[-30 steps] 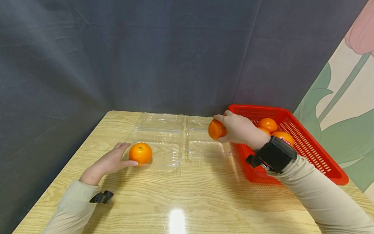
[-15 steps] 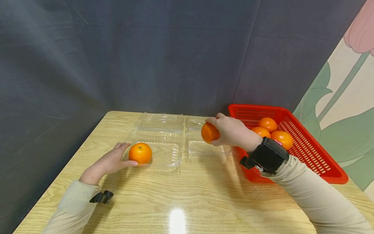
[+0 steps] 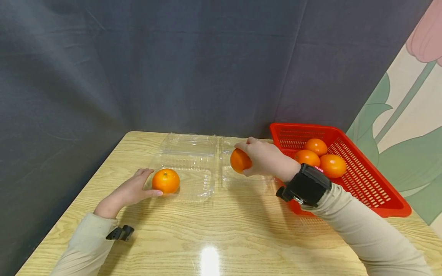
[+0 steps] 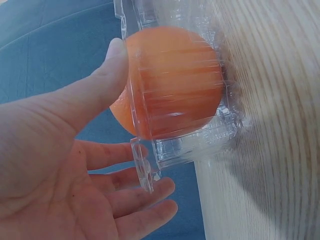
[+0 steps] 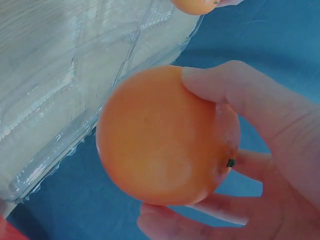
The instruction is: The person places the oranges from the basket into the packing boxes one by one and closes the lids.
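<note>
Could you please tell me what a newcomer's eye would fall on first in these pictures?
Probably the red perforated plastic basket at the head view's right, with glossy orange fruits inside. Next, perhaps, the round orange fruit in the right hand's grip, near the middle, and another fruit in the open clear plastic container by the left hand.

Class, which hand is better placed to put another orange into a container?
Probably the right hand: it grips a raised orange, while the left hand is beside another orange inside a container.
</note>
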A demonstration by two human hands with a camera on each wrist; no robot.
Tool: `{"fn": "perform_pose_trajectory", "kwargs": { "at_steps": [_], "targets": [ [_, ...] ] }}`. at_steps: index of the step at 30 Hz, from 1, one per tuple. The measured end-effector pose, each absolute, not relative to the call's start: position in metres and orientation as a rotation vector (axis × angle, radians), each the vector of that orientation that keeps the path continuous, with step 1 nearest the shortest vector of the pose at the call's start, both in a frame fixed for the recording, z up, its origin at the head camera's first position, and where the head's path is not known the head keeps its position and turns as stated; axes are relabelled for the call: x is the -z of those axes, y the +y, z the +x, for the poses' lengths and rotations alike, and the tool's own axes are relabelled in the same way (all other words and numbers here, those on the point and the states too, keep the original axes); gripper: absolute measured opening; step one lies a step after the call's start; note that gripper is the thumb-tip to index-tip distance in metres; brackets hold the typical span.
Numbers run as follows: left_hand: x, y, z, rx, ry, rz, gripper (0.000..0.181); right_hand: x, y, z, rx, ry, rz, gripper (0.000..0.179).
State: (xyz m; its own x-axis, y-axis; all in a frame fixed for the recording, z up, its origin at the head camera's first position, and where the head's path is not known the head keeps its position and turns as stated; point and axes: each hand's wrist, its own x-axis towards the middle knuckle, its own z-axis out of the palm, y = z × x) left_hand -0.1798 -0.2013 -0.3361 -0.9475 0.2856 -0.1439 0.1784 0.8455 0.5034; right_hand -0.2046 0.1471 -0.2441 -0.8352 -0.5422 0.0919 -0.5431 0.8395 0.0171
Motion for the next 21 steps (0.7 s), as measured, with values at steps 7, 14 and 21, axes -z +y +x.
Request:
{"fn": "perform_pose_trajectory", "kwargs": {
  "at_steps": [7, 14, 21],
  "targets": [
    [0.337, -0.202, -0.18, -0.74, 2.813, 0.363, 0.094, 0.248, 0.139, -0.204, 0.0, -2.92, 0.885, 0.062],
    [0.337, -0.202, -0.179, -0.745, 2.813, 0.357, 0.094, 0.25, 0.133, -0.203, 0.027, -2.876, 0.93, 0.062],
    [0.338, -0.202, -0.179, -0.745, 2.813, 0.357, 0.094, 0.252, 0.127, -0.202, 0.039, -2.827, 0.976, 0.053]
  ]
}}
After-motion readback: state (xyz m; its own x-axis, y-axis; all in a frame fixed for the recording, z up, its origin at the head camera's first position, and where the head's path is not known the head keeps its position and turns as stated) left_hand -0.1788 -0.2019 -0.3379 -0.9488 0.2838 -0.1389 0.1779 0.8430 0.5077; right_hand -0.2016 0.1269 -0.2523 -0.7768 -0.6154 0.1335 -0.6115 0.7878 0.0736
